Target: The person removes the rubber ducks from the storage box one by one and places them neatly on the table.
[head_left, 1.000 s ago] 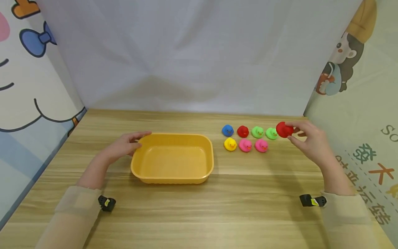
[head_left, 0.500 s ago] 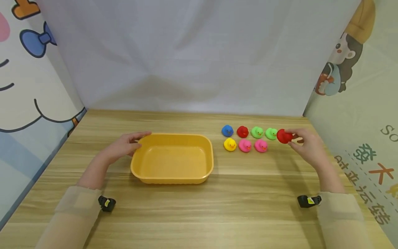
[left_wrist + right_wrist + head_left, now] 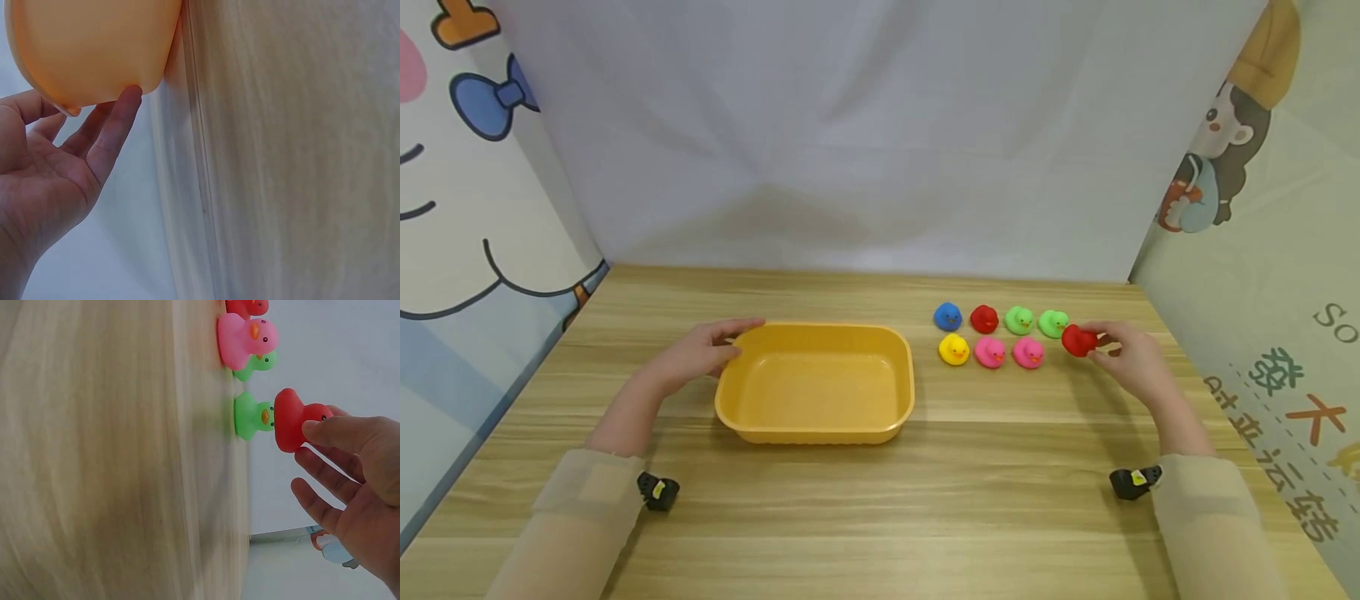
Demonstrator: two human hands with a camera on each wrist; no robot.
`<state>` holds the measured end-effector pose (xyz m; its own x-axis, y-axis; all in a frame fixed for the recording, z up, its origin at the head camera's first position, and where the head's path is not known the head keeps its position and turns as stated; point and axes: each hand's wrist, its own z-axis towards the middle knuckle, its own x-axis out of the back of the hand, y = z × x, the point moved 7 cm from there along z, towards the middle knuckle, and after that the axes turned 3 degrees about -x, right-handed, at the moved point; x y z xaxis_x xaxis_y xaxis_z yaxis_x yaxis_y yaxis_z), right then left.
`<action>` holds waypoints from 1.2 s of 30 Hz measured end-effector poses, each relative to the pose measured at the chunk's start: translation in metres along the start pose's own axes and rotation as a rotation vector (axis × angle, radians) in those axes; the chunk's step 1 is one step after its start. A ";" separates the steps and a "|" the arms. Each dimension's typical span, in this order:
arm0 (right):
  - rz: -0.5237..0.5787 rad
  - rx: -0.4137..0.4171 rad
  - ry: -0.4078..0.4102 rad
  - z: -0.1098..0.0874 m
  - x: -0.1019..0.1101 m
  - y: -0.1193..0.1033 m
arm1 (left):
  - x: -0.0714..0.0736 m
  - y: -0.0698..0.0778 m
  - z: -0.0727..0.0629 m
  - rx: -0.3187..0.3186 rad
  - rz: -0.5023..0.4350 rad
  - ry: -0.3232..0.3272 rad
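Observation:
My right hand (image 3: 1127, 358) pinches a red rubber duck (image 3: 1078, 341) between thumb and fingers at the right end of two rows of ducks. In the right wrist view the red duck (image 3: 289, 422) is raised off the tabletop, close by a standing green duck (image 3: 250, 416). My left hand (image 3: 696, 354) holds the left end of an orange-yellow plastic basin (image 3: 816, 436). The left wrist view has the thumb at the basin's rim and a fingertip against its outer wall (image 3: 100, 50). Nothing lies inside the basin.
The back row has a blue duck (image 3: 948, 317), a red duck (image 3: 984, 319) and two green ducks (image 3: 1019, 320). In front stand a yellow duck (image 3: 954, 350) and two pink ducks (image 3: 990, 352). A pale curtain (image 3: 880, 150) hangs behind the wooden table (image 3: 880, 517).
My right hand has lowered the red duck and brought it nearer to me, to just in front of the right-hand green duck. The left hand and basin have stayed put.

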<state>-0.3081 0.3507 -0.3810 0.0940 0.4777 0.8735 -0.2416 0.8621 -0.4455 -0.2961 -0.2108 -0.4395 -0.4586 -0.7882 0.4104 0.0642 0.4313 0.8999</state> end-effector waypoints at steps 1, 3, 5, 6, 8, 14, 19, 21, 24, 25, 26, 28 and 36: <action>0.001 -0.005 -0.010 0.001 -0.002 0.002 | 0.000 0.000 0.000 0.002 0.000 0.000; 0.011 -0.005 -0.017 0.002 -0.005 0.004 | 0.000 0.000 -0.001 0.004 0.000 0.001; 0.017 -0.006 -0.026 0.003 -0.007 0.006 | 0.000 0.001 -0.001 0.005 -0.001 0.002; 0.016 -0.008 -0.032 0.003 -0.008 0.007 | 0.000 0.001 -0.001 0.005 0.000 0.003; 0.017 -0.010 -0.047 0.004 -0.010 0.008 | 0.000 0.001 -0.001 0.004 0.006 0.004; 0.008 -0.016 -0.085 0.007 -0.015 0.008 | 0.000 0.002 -0.001 0.006 0.007 0.004; -0.001 -0.030 -0.124 0.006 -0.019 0.007 | 0.000 0.003 -0.001 0.005 0.003 0.001; -0.003 -0.036 -0.139 0.006 -0.021 0.006 | 0.000 0.003 -0.001 0.004 0.006 0.001; -0.002 -0.039 -0.150 0.006 -0.022 0.004 | 0.000 0.003 -0.002 0.004 0.006 0.002; -0.001 -0.038 -0.152 0.006 -0.022 0.003 | 0.000 0.003 -0.002 0.003 0.008 0.002; -0.002 -0.036 -0.152 0.007 -0.022 0.003 | 0.000 0.003 -0.002 0.003 0.008 0.002; -0.003 -0.033 -0.153 0.007 -0.022 0.002 | 0.000 0.003 -0.002 0.002 0.009 0.001; 0.015 -0.055 -0.178 0.004 -0.025 0.004 | 0.000 0.003 -0.002 0.007 0.005 0.002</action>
<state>-0.3158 0.3417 -0.4037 -0.0827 0.4569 0.8857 -0.1878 0.8656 -0.4641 -0.2942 -0.2108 -0.4364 -0.4565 -0.7868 0.4154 0.0607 0.4383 0.8968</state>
